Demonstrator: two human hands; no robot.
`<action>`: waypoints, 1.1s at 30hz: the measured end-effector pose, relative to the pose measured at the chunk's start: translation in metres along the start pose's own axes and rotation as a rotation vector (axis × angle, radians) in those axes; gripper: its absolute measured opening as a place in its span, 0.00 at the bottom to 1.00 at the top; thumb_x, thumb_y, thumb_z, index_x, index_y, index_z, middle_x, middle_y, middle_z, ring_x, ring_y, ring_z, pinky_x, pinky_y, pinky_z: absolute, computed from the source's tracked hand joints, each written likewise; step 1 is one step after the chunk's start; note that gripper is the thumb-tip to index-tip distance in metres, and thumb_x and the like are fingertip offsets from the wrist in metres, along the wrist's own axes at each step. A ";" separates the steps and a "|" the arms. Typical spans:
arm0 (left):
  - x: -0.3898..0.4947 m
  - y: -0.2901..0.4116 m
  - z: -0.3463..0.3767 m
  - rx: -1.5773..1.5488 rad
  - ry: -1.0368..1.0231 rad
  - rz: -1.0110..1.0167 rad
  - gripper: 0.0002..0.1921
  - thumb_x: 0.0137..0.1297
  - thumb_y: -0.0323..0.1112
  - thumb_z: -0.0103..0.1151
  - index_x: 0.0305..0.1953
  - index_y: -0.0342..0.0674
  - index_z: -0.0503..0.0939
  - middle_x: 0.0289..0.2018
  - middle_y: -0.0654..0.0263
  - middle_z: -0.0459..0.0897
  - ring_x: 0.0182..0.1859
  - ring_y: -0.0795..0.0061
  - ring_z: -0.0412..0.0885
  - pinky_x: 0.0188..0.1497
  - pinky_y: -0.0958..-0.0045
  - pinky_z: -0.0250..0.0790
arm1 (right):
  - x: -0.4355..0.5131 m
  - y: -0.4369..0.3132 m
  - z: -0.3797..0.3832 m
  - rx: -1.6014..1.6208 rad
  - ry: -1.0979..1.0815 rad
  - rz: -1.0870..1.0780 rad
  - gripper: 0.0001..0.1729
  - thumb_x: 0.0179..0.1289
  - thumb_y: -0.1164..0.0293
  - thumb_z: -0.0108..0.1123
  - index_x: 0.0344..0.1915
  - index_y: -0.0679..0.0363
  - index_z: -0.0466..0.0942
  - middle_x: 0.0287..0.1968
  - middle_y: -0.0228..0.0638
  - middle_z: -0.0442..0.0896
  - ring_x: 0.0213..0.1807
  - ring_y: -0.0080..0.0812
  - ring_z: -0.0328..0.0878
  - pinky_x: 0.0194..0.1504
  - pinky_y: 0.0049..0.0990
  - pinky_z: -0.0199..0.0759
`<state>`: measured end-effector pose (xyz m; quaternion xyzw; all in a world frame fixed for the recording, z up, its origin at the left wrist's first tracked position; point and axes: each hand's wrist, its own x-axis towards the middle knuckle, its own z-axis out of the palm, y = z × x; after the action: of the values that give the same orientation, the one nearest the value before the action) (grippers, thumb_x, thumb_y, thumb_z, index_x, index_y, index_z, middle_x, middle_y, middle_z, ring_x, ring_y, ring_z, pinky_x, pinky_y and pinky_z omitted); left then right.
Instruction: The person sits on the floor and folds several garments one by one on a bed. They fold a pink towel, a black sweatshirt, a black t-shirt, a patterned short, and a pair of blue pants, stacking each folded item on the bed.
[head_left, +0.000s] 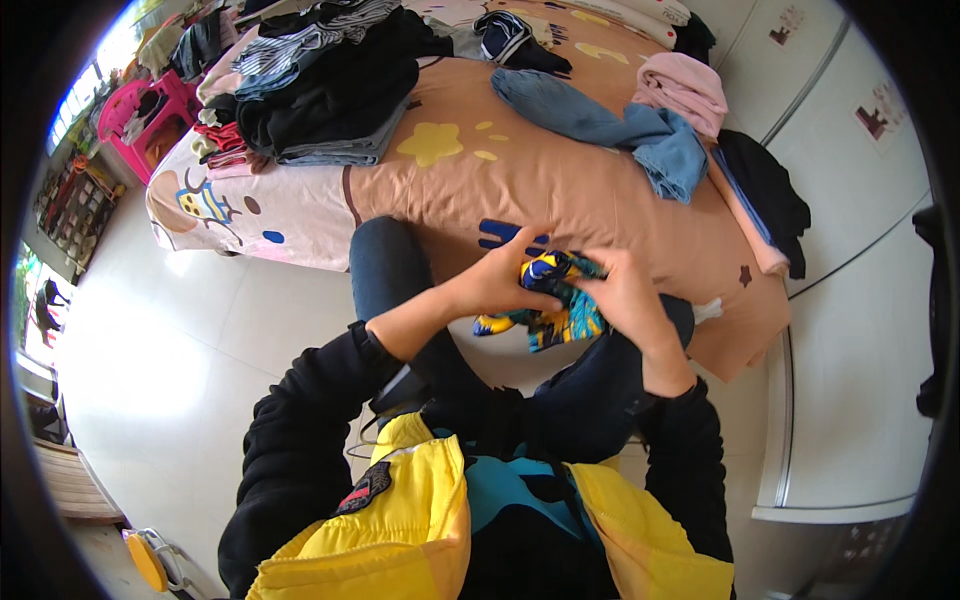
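A small bunched garment with a blue, yellow and teal pattern is held above my lap, between my knees and the bed's edge. My right hand pinches its upper right side between thumb and fingers. On the other side, my left hand curls around a rolled part of the cloth, thumb below and fingers above. Loose ends of the fabric hang down under both hands. Just beyond them lies the bed, spread with a tan and pale pink cartoon-print sheet.
Folded black clothes and jeans are piled at the bed's left. Crumpled blue jeans, a pink folded garment and a black garment lie to the right. White cabinet doors flank the bed. A pink plastic chair stands far left.
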<state>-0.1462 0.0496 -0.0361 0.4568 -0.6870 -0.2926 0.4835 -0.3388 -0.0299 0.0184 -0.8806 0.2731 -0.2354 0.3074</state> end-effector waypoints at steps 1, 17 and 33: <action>-0.002 -0.004 -0.002 0.155 -0.028 0.082 0.47 0.49 0.36 0.77 0.68 0.36 0.59 0.46 0.56 0.83 0.50 0.67 0.81 0.57 0.70 0.71 | 0.000 -0.004 -0.006 0.037 -0.008 -0.008 0.13 0.56 0.81 0.65 0.43 0.71 0.81 0.33 0.38 0.86 0.37 0.18 0.78 0.41 0.24 0.74; 0.054 0.035 -0.041 -0.885 0.275 -0.325 0.19 0.77 0.42 0.46 0.56 0.32 0.71 0.48 0.57 0.84 0.47 0.65 0.85 0.49 0.65 0.80 | 0.035 0.003 -0.110 0.880 0.253 0.309 0.19 0.57 0.73 0.72 0.47 0.67 0.79 0.42 0.41 0.86 0.38 0.34 0.87 0.39 0.36 0.84; 0.166 -0.092 -0.094 -0.044 0.331 -0.646 0.20 0.74 0.46 0.51 0.53 0.33 0.74 0.40 0.61 0.84 0.40 0.74 0.83 0.43 0.73 0.76 | 0.155 0.141 -0.072 0.530 -0.020 0.632 0.26 0.64 0.55 0.67 0.52 0.65 0.78 0.45 0.37 0.86 0.42 0.28 0.84 0.44 0.29 0.80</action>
<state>-0.0458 -0.1353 -0.0135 0.6810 -0.4132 -0.3670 0.4804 -0.3133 -0.2505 0.0124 -0.6460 0.4569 -0.1833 0.5834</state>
